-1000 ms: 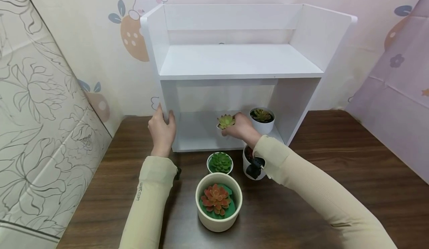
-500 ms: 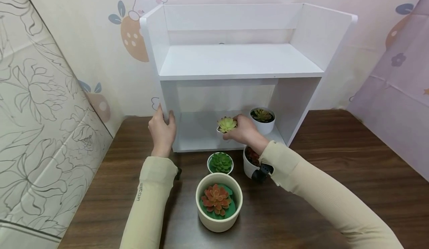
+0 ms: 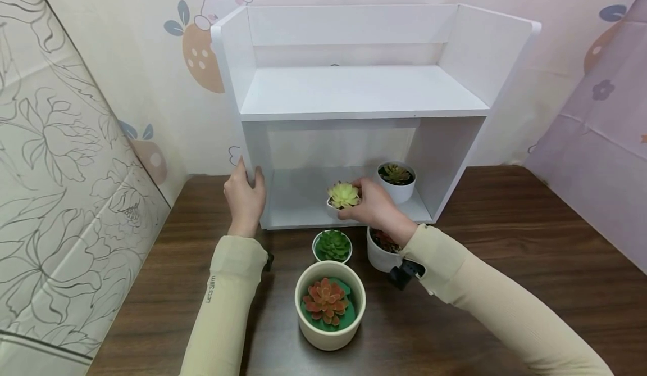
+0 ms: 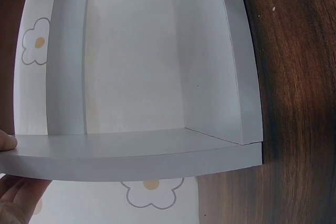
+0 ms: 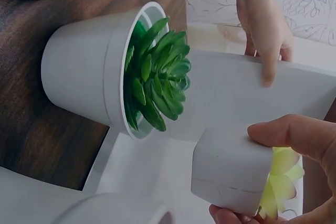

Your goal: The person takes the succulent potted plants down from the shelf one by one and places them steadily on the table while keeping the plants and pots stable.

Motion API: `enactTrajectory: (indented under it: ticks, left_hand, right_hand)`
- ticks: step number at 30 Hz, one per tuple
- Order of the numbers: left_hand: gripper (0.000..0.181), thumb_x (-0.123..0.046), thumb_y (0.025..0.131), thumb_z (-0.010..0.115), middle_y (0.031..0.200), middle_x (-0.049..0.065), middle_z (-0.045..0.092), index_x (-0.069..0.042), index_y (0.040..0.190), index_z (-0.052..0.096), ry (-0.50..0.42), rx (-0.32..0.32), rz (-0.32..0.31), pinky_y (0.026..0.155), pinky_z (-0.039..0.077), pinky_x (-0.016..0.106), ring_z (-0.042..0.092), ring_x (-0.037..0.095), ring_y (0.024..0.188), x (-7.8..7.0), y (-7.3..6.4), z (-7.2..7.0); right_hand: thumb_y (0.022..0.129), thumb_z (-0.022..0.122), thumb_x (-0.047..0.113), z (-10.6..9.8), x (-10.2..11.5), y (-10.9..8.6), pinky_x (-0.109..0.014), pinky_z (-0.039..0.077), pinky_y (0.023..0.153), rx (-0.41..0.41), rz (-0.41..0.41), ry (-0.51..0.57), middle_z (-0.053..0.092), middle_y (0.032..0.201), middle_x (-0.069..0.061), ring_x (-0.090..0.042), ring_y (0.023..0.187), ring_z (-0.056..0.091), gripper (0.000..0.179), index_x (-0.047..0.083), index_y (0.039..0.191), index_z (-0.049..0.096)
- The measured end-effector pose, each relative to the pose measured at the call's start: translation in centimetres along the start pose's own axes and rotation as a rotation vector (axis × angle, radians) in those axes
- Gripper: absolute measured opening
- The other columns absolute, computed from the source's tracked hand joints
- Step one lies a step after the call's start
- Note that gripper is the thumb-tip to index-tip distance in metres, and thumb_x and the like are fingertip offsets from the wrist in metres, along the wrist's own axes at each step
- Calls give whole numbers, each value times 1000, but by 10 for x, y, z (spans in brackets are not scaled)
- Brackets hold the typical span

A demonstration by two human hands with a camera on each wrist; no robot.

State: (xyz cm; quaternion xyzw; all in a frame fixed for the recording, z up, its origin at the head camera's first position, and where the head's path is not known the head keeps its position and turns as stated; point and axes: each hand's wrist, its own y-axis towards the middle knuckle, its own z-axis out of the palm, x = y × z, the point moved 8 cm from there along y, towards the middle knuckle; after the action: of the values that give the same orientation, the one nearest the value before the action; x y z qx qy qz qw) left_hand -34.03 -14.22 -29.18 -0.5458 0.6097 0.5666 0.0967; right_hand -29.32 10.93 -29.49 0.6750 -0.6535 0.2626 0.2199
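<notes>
My right hand pinches a small white pot between thumb and fingers. A pale yellow-green succulent sits in that pot. In the head view the pot is over the lower board of a white two-tier shelf, left of another white potted succulent. My left hand grips the shelf's left side panel, thumb on the inner face and fingers on the outer face.
On the wooden table before the shelf stand a green succulent in a white pot, a cream pot with an orange-red succulent, and a white pot of dark red succulent, partly behind my right wrist. A patterned wall is behind.
The small yellow-green succulent has come slightly down toward the shelf's front edge in my right hand. My right wrist has shifted right, uncovering more of the red succulent's pot. The left hand stays put.
</notes>
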Motion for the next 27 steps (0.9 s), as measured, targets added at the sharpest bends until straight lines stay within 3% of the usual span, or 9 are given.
enactTrajectory:
  ticks: [10,27]
  left_hand:
    - [30,-8,95,53,120,25,64,3,123,58,5,3,-1,90,52,53,61,39,112,0,0,0]
    - [32,-10,95,54,120,25,63,3,125,57,4,-1,2,89,53,53,62,39,111,0,-1,-1]
  right_hand:
    - [77,76,22,-2,-1,-14,-45,48,92,1,-41,3,54,126,-23,-35,110,55,70,-4,134,44]
    - [77,76,22,-8,-2,-39,-42,50,86,34,-92,43,58,116,-19,-31,105,57,64,-1,130,48]
